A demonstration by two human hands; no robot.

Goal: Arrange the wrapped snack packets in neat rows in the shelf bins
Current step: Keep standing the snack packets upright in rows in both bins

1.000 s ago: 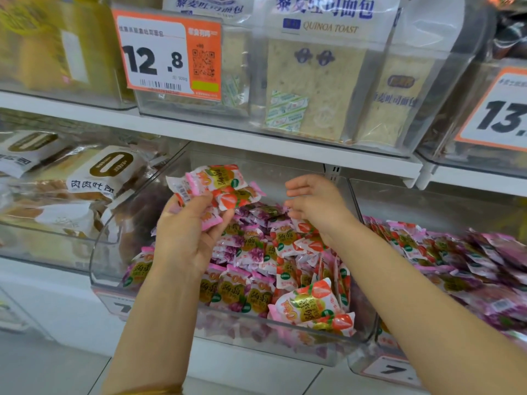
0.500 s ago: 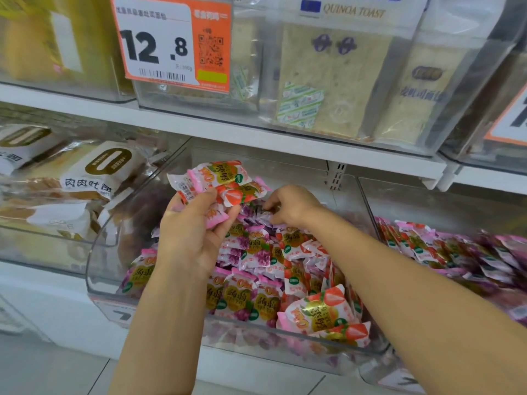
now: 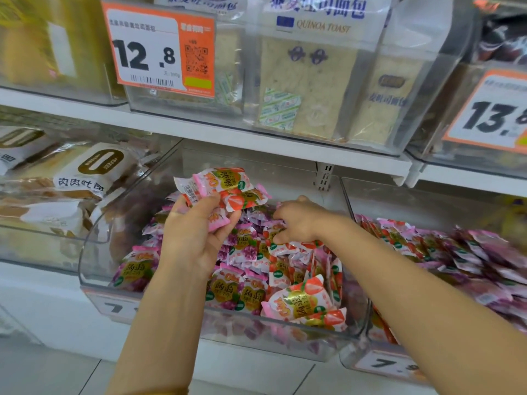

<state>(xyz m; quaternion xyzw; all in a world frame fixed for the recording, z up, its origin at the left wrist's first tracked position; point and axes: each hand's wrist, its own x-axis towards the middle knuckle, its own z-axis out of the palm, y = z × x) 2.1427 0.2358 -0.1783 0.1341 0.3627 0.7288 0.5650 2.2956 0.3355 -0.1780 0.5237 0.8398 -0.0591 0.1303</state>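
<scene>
head view, shelf front. left hand [image 3: 196, 238] was at centre frame, raised above the clear bin [image 3: 94, 269], its grip clenched around a small bunch of snack packets [image 3: 228, 189]; those packets fanned out above the fingers, red-and-white and pink wrappers, one barcode side facing the camera. right hand [image 3: 299, 220] was just right of centre, reaching down into the same bin, fingers curled onto the loose packets in the pile [image 3: 251, 252]; whether its grip actually held a packet could not be told, fingertips partly buried. the pile filled the bin from centre to lower centre of frame, packets lying jumbled, some tilted on edge near the front wall. a second bin [image 3: 445, 252] at right of frame held more pink packets. orange price tag [image 3: 159, 49] reading 12.8 sat upper left; quinoa toast bags [image 3: 308, 81] upper centre.
</scene>
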